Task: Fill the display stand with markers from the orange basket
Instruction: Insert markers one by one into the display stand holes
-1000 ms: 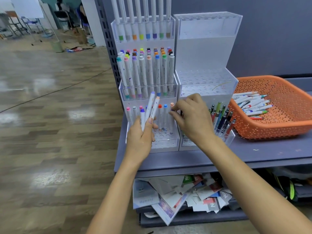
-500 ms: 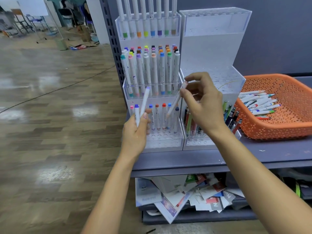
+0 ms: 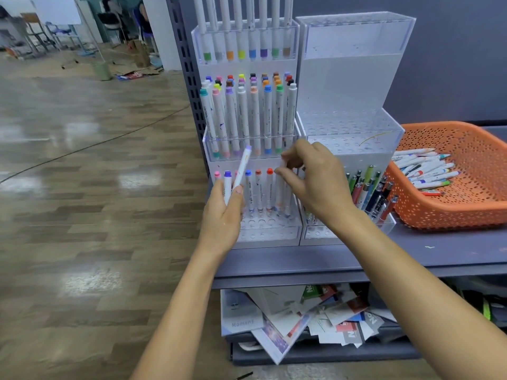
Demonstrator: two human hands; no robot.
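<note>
The clear tiered display stand (image 3: 263,235) stands on the shelf, its upper tiers full of white markers with coloured caps. In its bottom tier stands a partial row of markers (image 3: 259,187). My left hand (image 3: 222,218) grips two white markers in front of that tier: an upright one with a purple cap (image 3: 227,182) and a tilted one with a lavender cap (image 3: 243,167). My right hand (image 3: 315,185) pinches the top of a white marker (image 3: 280,189) standing at the right end of the bottom row. The orange basket (image 3: 455,212) at the right holds several loose markers (image 3: 422,171).
A second clear stand (image 3: 354,133) beside the first has bare upper tiers and several dark and coloured pens (image 3: 370,190) in its bottom tier. Both stand on a grey shelf (image 3: 411,256). Papers and booklets (image 3: 301,319) are piled below. Open wooden floor lies to the left.
My right hand has brought its marker down from a tilted hold above the stand into the bottom row's right end. My left hand stays, still holding two markers.
</note>
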